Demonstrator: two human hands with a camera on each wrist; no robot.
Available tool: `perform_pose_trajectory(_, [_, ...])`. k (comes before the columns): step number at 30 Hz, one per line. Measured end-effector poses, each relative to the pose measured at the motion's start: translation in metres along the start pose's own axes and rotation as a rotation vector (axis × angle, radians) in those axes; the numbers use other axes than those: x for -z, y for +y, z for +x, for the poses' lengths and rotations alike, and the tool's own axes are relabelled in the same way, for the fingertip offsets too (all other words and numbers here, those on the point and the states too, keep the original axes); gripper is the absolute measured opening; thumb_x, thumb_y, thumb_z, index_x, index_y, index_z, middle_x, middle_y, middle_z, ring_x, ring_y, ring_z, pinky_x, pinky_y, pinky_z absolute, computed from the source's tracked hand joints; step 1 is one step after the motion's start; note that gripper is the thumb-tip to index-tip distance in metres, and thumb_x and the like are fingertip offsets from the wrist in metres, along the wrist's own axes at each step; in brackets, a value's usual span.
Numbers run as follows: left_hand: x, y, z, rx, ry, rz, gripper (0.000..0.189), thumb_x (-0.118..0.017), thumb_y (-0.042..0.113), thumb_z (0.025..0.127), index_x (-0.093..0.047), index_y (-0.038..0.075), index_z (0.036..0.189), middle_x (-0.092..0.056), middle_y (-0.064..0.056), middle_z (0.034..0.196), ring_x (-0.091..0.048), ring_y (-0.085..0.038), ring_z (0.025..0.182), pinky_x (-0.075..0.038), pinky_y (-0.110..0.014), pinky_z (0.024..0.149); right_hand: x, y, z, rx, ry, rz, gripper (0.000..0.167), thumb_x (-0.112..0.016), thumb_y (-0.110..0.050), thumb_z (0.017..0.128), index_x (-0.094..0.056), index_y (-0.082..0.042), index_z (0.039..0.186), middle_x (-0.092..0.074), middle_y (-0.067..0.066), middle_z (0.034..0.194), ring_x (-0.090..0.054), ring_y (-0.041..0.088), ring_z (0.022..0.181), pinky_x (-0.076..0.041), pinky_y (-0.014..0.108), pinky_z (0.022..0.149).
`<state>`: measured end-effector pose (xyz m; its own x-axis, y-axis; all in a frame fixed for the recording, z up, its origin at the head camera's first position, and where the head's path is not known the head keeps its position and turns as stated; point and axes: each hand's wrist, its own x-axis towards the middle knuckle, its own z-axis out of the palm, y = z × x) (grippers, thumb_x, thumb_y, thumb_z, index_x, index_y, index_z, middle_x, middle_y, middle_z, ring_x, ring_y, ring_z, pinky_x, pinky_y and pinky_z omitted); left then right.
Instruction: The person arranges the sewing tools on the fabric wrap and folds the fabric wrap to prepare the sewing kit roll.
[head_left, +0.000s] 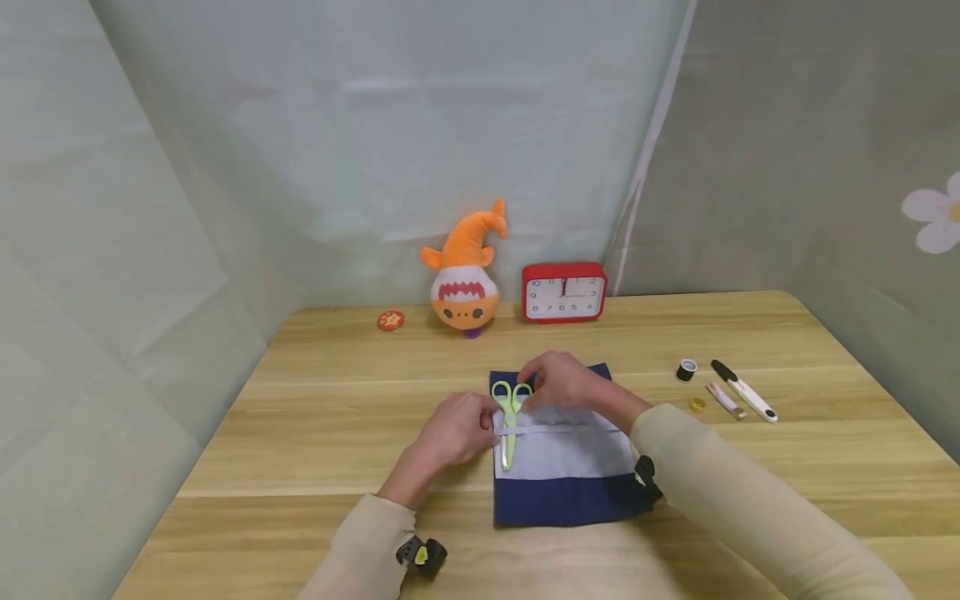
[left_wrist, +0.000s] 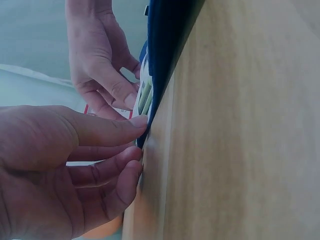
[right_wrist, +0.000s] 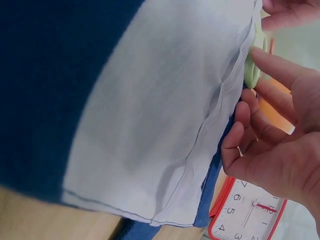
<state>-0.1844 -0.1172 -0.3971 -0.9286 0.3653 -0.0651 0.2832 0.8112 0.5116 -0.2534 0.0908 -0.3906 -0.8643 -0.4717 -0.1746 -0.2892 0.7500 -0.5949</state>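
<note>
A pair of light green scissors with looped handles [head_left: 511, 419] is lying along the left side of a flat navy-and-pale-grey cloth organiser [head_left: 566, 502], handles toward the far edge and blades toward the near one, with a narrow white elastic band [head_left: 551, 428] crossing over them. The left hand [head_left: 457, 427] is pinching the organiser's left edge between thumb and fingers, beside the scissors, while the right hand [head_left: 561, 382] is holding the right handle loop in a narrow fingertip grip. The step in hand appears to be seating the scissors under the band; the next move seems to be calling for a steady edge and a small straightening of the handles before the fingers let go, lest the band be riding up. The band is serving as the holder here, and the scissors are the one tool I am seeing in it. On the wood-grain table [head_left: 337, 467], to the organiser's right, a black-and-white thread spool [head_left: 686, 370], a small yellow ring-shaped item [head_left: 697, 404], a pinkish-white slim item [head_left: 726, 401] and a long white tool with a black end [head_left: 745, 392] are lying outside any holder.
</note>
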Motion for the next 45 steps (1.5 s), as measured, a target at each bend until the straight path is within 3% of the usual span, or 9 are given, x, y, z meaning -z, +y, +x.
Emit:
perform_pose_trajectory(3, [-0.0003, 0.0003, -0.0001, 0.024, 0.010, 0.000, 0.031, -0.086, 0.005, 0.084, -0.076, 0.002, 0.113, -0.056, 0.003, 0.068, -0.049, -0.012, 0.063, -0.034, -0.024, 0.060, -0.0007, -0.0010, 0.0001, -0.002, -0.002, -0.010, 0.039, -0.090, -0.019, 0.085, -0.077, -0.013, 0.122, -0.072, 0.003, 0.095, -0.061, 0.016, 0.084, -0.050, 0.027, 0.071])
perform_pose_trajectory(6, [-0.0002, 0.0005, 0.0001, 0.041, 0.010, 0.001, 0.038, -0.086, 0.006, 0.084, -0.075, 0.001, 0.119, -0.058, 0.002, 0.070, -0.050, -0.012, 0.063, -0.035, -0.024, 0.060, -0.0019, -0.0020, 0.0004, -0.007, -0.013, -0.017, 0.042, -0.089, -0.017, 0.085, -0.076, -0.014, 0.125, -0.072, 0.002, 0.098, -0.060, 0.017, 0.086, -0.049, 0.027, 0.072])
perform_pose_trajectory(10, [0.0000, 0.0011, 0.0001, 0.053, 0.004, -0.004, 0.038, -0.087, 0.007, 0.084, -0.076, 0.002, 0.120, -0.058, 0.002, 0.071, -0.050, -0.013, 0.064, -0.035, -0.025, 0.061, -0.0024, -0.0035, 0.0004, 0.008, -0.034, -0.051, 0.044, -0.087, -0.015, 0.087, -0.075, -0.015, 0.129, -0.070, 0.000, 0.100, -0.058, 0.016, 0.086, -0.048, 0.027, 0.074])
perform_pose_trajectory(16, [0.0005, 0.0026, 0.0008, 0.068, -0.011, -0.008, 0.038, -0.087, 0.009, 0.085, -0.076, 0.002, 0.120, -0.058, 0.002, 0.071, -0.050, -0.013, 0.064, -0.036, -0.026, 0.061, 0.0016, -0.0036, 0.0014, 0.092, -0.061, -0.147, 0.041, -0.086, -0.014, 0.089, -0.076, -0.014, 0.128, -0.071, 0.000, 0.102, -0.056, 0.016, 0.086, -0.048, 0.029, 0.078])
perform_pose_trajectory(22, [0.0008, 0.0022, 0.0010, 0.064, -0.002, 0.004, 0.036, -0.088, 0.009, 0.084, -0.077, 0.002, 0.118, -0.059, 0.001, 0.071, -0.051, -0.013, 0.065, -0.036, -0.025, 0.062, 0.0055, -0.0038, 0.0038, 0.133, -0.092, -0.209, 0.039, -0.085, -0.014, 0.090, -0.077, -0.016, 0.128, -0.064, -0.001, 0.090, -0.053, 0.016, 0.086, -0.045, 0.029, 0.077])
perform_pose_trajectory(27, [0.0006, 0.0015, 0.0008, 0.055, 0.006, 0.009, 0.035, -0.088, 0.009, 0.084, -0.077, 0.001, 0.116, -0.059, 0.001, 0.072, -0.051, -0.013, 0.066, -0.037, -0.025, 0.063, 0.0060, -0.0025, 0.0041, 0.147, -0.103, -0.223, 0.038, -0.085, -0.014, 0.090, -0.077, -0.017, 0.127, -0.060, -0.001, 0.087, -0.052, 0.016, 0.085, -0.044, 0.028, 0.074])
perform_pose_trajectory(45, [-0.0006, 0.0020, 0.0009, 0.043, 0.016, 0.012, 0.032, -0.088, 0.009, 0.084, -0.078, 0.002, 0.113, -0.060, 0.002, 0.072, -0.052, -0.012, 0.065, -0.037, -0.025, 0.062, 0.0046, 0.0008, -0.0016, 0.156, -0.094, -0.174, 0.039, -0.086, -0.013, 0.088, -0.078, -0.017, 0.127, -0.066, 0.000, 0.100, -0.054, 0.015, 0.091, -0.049, 0.029, 0.082])
